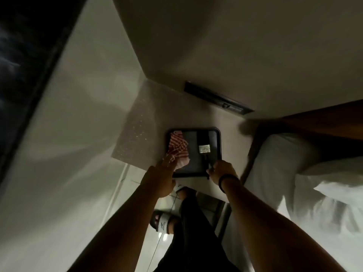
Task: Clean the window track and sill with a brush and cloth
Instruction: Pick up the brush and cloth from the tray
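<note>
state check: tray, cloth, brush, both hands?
tray: flat on the ledge, holds cloth and brush
cloth: crumpled, in tray's left side
brush: lying flat in tray, handle toward the person
left hand: fingers on cloth's near edge, grip unclear
right hand: closed around brush handle

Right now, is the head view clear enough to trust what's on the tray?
Head view: dim and soft, edges bowed by the wide lens. The striped cloth and brush on the tray read fine; the left hand and right hand sit in shadow, grip detail blurred.
</note>
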